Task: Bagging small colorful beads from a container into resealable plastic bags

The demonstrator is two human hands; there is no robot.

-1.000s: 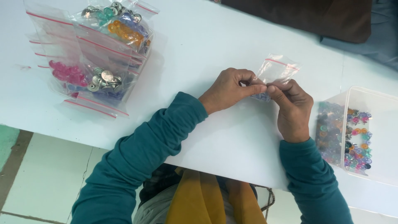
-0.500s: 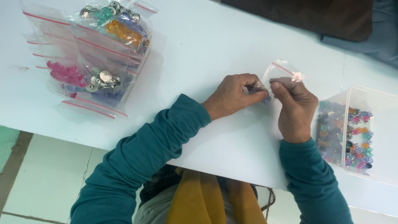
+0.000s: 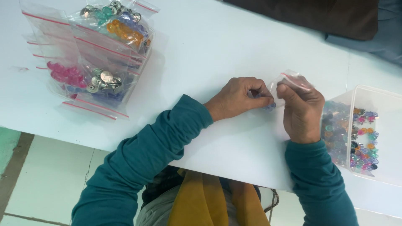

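On the white table (image 3: pixel 201 62), the left hand (image 3: pixel 236 98) and right hand (image 3: pixel 301 111) both pinch a small clear zip bag (image 3: pixel 289 81), its red-striped mouth tilted up-right. A clear tub of coloured buttons (image 3: pixel 356 134) sits just right; filled bags (image 3: pixel 96 54) lie far left.

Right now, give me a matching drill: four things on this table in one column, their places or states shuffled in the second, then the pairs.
Things:
1. small clear bag
2. pile of filled bags
3. clear plastic box
4. white table

Places or states:
A. at the right edge, holding mixed coloured pieces
B. pinched between the left hand and the right hand
C. lies under everything
D. stacked at the far left, red-striped tops

Pairs: 1-B, 2-D, 3-A, 4-C
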